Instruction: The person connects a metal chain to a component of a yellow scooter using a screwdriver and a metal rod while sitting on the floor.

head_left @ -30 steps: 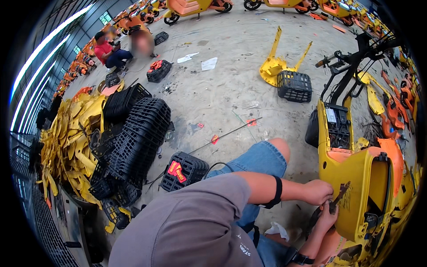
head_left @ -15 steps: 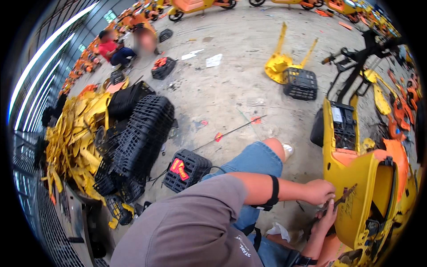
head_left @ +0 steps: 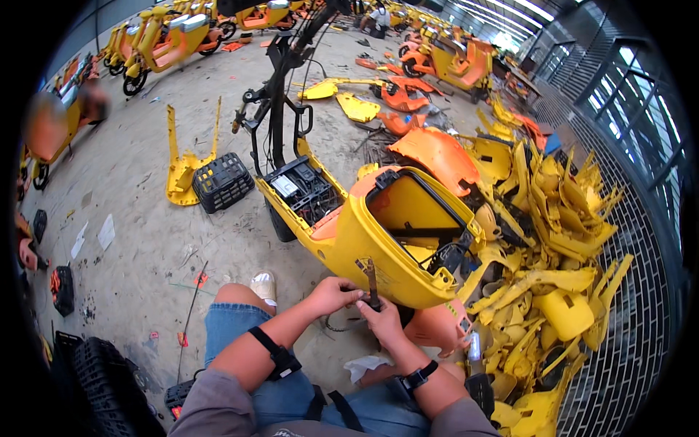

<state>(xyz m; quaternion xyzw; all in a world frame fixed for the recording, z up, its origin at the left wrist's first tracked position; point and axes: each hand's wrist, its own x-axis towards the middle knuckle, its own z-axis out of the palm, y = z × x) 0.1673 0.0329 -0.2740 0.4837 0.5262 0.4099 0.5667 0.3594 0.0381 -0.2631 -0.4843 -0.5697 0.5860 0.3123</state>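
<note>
One dark, rust-brown tool [head_left: 372, 282] stands nearly upright between the person's two hands, its narrow upper end reaching above both of them. The right hand [head_left: 382, 322] has its grip closed around the lower part, thumb laid along it, so the tool rises straight out of that fist. The left hand [head_left: 333, 296] is just beside it, on its left, with fingers curled and tips drawn together toward the tool's side. I cannot tell whether this left grip pinches the tool, something small, or nothing, as the fingers hide what is between them.

Behind the tool's upper end is the curved yellow body [head_left: 397, 282] of a partly stripped scooter; whether the two touch is unclear. The body's large compartment [head_left: 404, 207] gapes open, and farther forward some black components [head_left: 309, 193] sit exposed below a bare black frame [head_left: 278, 102].

A pinkish-orange panel [head_left: 437, 326] lies just right of the right hand, and a crumpled white sheet [head_left: 364, 368] is below the hands, near the person's legs. To the right, yellow panels [head_left: 564, 313] are heaped together. To the left, on the grey floor [head_left: 145, 247], a black crate [head_left: 222, 182] rests against a two-pronged yellow part [head_left: 180, 182].
</note>
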